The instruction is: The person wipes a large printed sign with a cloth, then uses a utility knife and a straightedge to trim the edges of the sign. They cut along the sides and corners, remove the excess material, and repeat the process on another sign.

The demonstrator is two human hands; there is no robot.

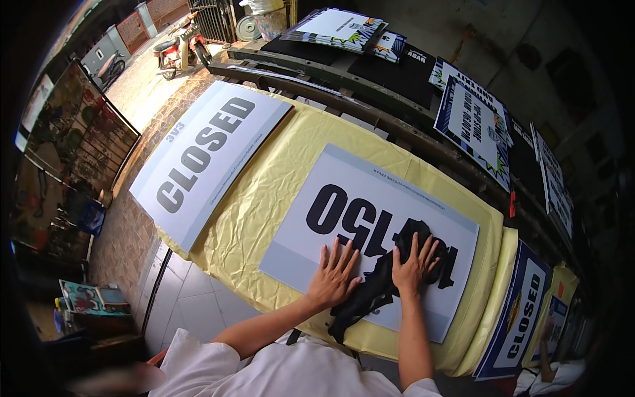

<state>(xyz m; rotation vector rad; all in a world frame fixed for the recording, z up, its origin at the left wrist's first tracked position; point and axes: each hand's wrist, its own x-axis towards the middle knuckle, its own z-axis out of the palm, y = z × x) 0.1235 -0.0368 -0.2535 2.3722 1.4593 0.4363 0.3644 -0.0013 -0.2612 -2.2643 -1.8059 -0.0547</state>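
Note:
A white sign board (301, 225) with grey bands and large black characters lies in front of me, upside down from where I am. My left hand (335, 276) rests flat on its near part, fingers spread, beside a crumpled black cloth (366, 290). Under my right hand (414, 264) is part of that cloth; the palm presses down with the fingers stretched apart. One end of the cloth trails over the board's near edge. Yellow wrapping (245, 218), wrinkled in places, covers the surface beneath the board.
To the left lies another white board (205, 149) with black lettering. Stacks of printed boards (340, 30) stand on a dark rack beyond, with more boards (473, 126) at the far right. A blue-bordered board (516, 317) is at right, near another person's white sleeve (562, 377).

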